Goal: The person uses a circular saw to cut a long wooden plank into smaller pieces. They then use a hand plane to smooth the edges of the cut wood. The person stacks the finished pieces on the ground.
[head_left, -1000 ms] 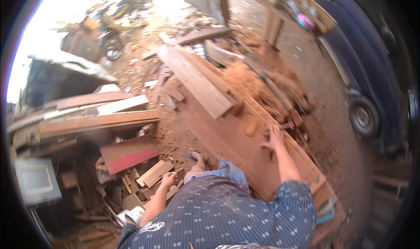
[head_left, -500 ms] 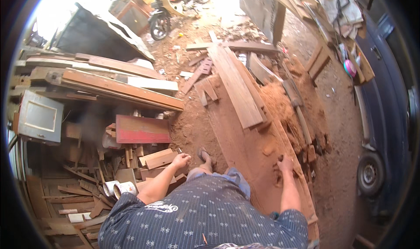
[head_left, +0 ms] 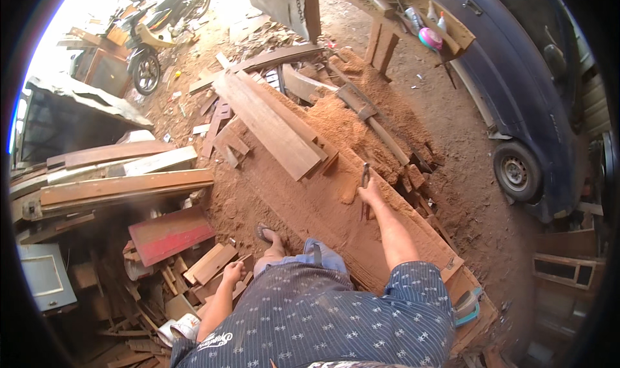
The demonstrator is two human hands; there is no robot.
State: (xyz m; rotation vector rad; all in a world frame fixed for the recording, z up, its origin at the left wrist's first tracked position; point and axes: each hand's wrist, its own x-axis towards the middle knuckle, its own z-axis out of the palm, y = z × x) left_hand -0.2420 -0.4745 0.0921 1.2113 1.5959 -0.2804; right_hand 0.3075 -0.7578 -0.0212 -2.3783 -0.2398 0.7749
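Note:
My right hand point(head_left: 371, 192) is closed on a dark metal tool point(head_left: 365, 173), which looks like long pliers or pincers, held over a long workbench board point(head_left: 290, 219) coated in reddish sawdust. Planks point(head_left: 265, 129) lie across the far part of that board, beside heaped orange shavings point(head_left: 323, 116). My left hand point(head_left: 234, 272) is at my left side, near short wood offcuts point(head_left: 206, 261), its fingers curled; whether something small is between them I cannot make out.
Stacked boards point(head_left: 123, 187), a red panel point(head_left: 171, 232) and a pale cabinet door point(head_left: 45, 277) are on the left. A motorbike point(head_left: 148, 58) stands at the back left. A dark blue vehicle point(head_left: 536, 103) lines the right, beside a cluttered wooden stand point(head_left: 381, 45).
My right hand has taken hold of the dark tool and raised it farther forward along the board. The view has shifted; my left hand stays curled at my side.

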